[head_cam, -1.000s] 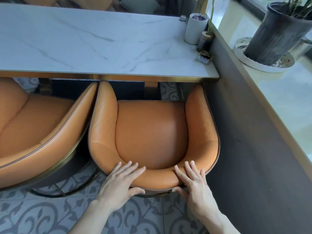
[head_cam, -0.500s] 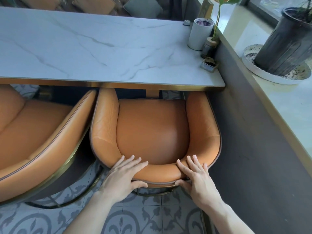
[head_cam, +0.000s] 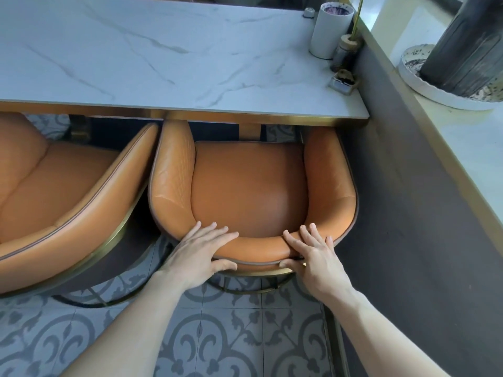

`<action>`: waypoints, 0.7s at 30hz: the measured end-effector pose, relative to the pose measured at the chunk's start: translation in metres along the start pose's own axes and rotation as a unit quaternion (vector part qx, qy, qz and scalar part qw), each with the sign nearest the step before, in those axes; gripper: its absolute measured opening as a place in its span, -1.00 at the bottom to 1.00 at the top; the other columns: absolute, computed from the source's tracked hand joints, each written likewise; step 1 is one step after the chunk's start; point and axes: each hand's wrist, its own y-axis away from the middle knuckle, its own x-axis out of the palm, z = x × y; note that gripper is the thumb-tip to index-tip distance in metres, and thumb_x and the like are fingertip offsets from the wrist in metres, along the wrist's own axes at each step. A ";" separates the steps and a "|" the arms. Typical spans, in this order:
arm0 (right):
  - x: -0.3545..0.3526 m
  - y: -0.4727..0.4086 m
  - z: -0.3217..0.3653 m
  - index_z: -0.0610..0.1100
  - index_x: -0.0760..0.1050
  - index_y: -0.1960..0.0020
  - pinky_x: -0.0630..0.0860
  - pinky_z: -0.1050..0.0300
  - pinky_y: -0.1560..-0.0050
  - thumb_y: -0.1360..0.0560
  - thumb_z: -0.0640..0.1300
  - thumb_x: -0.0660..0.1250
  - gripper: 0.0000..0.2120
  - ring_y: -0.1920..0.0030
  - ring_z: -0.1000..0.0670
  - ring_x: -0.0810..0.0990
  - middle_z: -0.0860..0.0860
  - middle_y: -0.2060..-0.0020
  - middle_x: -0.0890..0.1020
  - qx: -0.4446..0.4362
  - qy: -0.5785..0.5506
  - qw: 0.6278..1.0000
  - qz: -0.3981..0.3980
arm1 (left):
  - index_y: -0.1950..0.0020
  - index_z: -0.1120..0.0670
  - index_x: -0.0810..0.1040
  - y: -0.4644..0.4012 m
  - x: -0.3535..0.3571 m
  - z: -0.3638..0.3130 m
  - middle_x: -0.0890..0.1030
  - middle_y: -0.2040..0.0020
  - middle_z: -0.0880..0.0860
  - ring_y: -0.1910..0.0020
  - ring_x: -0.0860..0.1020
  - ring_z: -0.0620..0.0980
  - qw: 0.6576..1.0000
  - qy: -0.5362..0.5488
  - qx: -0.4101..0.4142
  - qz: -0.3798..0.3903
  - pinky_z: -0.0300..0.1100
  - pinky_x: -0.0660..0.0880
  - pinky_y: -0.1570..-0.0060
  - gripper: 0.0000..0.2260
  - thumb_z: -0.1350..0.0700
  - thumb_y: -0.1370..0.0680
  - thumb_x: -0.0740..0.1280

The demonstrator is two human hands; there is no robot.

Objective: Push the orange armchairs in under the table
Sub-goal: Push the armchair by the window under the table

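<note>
An orange leather armchair (head_cam: 247, 186) faces the white marble table (head_cam: 152, 55), its arm tips tucked under the table's gold edge. My left hand (head_cam: 200, 254) lies on the left part of its backrest top, fingers over the rim, thumb behind. My right hand (head_cam: 315, 254) holds the right part of the same rim the same way. A second orange armchair (head_cam: 54, 191) stands at the left, angled and further out from the table, its arm touching the first chair.
A dark grey wall (head_cam: 413, 213) runs close along the chair's right side, topped by a pale ledge with a potted plant in a white saucer (head_cam: 441, 88). A white cup (head_cam: 329, 28), a small jar and a small tray stand at the table's right end. Patterned floor tiles (head_cam: 231, 336) lie below.
The right armchair has slid forward, its arms going further under the table edge, with both hands staying on the backrest. My view has moved forward with it.
</note>
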 end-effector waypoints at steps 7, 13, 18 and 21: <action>-0.007 0.000 0.004 0.04 0.28 -0.55 0.09 -0.30 -0.42 -0.52 0.29 0.18 -0.33 -0.56 -0.21 0.03 -0.19 -0.51 0.31 0.001 0.006 1.000 0.016 | -0.60 -0.13 -0.02 0.029 0.005 -0.036 0.01 -0.62 -0.03 -0.57 -0.11 -0.02 0.995 -0.035 -0.086 -0.039 0.01 -0.13 -0.53 -0.35 -0.29 -0.59 0.14; -0.014 0.007 0.028 0.08 0.09 -0.58 0.22 -0.31 -0.39 -0.57 0.29 0.21 -0.32 -0.51 -0.18 0.04 -0.11 -0.48 0.24 0.052 0.111 0.990 0.074 | -0.58 -0.18 0.03 0.130 -0.035 -0.026 0.14 -0.59 -0.06 -0.55 0.04 -0.07 0.994 -0.033 -0.104 -0.019 -0.05 -0.04 -0.52 -0.39 -0.33 -0.59 0.10; -0.019 0.040 0.112 0.09 0.26 -0.47 0.37 -0.22 -0.28 -0.48 0.43 0.18 -0.32 -0.35 -0.15 0.34 -0.08 -0.28 0.43 0.057 0.090 0.992 0.073 | -0.58 -0.19 0.05 0.201 -0.081 0.016 0.17 -0.58 -0.07 -0.54 0.10 -0.06 0.988 -0.030 -0.150 -0.025 -0.05 0.05 -0.51 -0.37 -0.37 -0.56 0.08; -0.024 0.055 0.178 0.08 0.11 -0.57 0.32 -0.20 -0.35 -0.43 0.53 0.01 -0.16 -0.43 -0.11 0.26 -0.04 -0.37 0.37 0.026 0.097 0.991 0.093 | -0.57 -0.19 0.08 0.240 -0.105 0.044 0.19 -0.58 -0.06 -0.54 0.13 -0.05 0.985 -0.009 -0.170 -0.033 -0.05 0.06 -0.50 -0.34 -0.42 -0.53 0.07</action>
